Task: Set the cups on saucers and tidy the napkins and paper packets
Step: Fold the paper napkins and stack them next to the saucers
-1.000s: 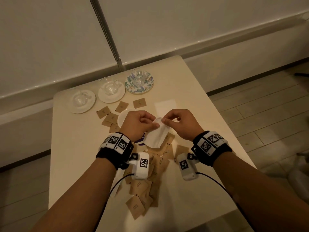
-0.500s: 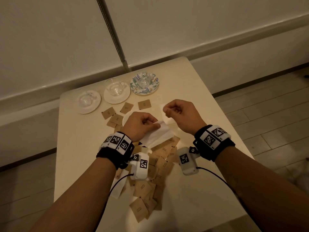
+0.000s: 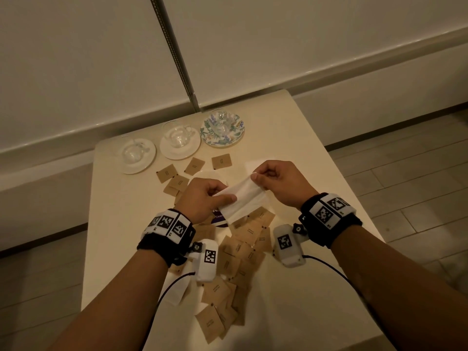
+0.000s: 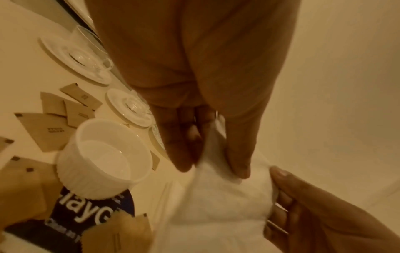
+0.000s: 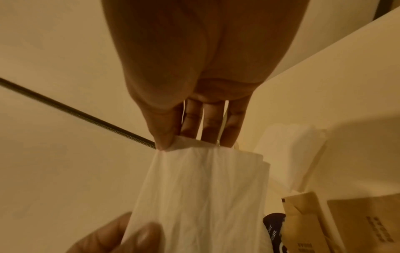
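Observation:
A white napkin (image 3: 241,198) is stretched in the air between both hands above the table's middle. My left hand (image 3: 206,196) pinches its near end and my right hand (image 3: 272,178) pinches its far end; both pinches show close up on the napkin (image 4: 229,202) (image 5: 201,188). Three glass cups stand on saucers at the back: a white saucer (image 3: 136,164), a second white saucer (image 3: 186,150) and a floral saucer (image 3: 234,136). Brown paper packets (image 3: 240,252) lie scattered under my wrists, a few more packets (image 3: 195,165) near the saucers.
A white ribbed cup (image 4: 101,159) stands under my left hand beside a dark printed packet (image 4: 71,215). Another folded white napkin (image 5: 290,154) lies on the table (image 3: 291,138) beyond my right hand. The wall runs along the table's far edge; floor lies to the right.
The hands have drawn apart, my right hand moving right and back, so the napkin is pulled out longer between them. The view has shifted slightly.

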`<move>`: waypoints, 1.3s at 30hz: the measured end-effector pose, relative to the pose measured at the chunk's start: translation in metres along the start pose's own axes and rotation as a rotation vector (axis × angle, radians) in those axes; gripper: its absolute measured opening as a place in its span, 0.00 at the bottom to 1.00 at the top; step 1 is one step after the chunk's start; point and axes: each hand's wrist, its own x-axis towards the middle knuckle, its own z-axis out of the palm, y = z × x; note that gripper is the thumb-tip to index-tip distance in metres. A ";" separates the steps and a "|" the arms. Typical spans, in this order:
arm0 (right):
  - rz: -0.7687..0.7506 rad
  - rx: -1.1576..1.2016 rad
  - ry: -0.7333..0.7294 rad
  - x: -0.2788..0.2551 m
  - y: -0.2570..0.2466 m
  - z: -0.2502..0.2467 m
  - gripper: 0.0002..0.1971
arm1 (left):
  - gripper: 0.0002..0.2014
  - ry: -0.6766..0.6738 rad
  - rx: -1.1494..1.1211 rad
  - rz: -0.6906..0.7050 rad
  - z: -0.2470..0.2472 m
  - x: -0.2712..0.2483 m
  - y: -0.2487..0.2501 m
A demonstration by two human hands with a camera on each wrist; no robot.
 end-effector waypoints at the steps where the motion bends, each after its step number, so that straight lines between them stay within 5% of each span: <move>1: 0.003 0.004 0.010 0.001 0.001 -0.003 0.04 | 0.06 -0.010 0.042 -0.011 -0.001 0.000 -0.001; 5: -0.008 -0.100 -0.105 0.005 0.001 -0.003 0.06 | 0.16 -0.082 0.159 0.076 0.004 0.012 0.012; 9: 0.013 -0.038 -0.112 0.012 0.011 -0.003 0.07 | 0.05 -0.090 0.198 0.111 0.013 0.034 0.023; 12: 0.197 0.033 -0.126 0.013 0.035 -0.012 0.16 | 0.07 0.014 0.070 0.057 0.023 0.051 0.016; 22: 0.441 0.364 0.070 0.037 0.078 -0.033 0.05 | 0.10 0.231 -0.214 -0.202 0.075 0.095 -0.012; 39: 0.340 -0.214 0.157 0.112 0.129 -0.045 0.04 | 0.06 0.251 -0.136 -0.408 0.099 0.159 -0.031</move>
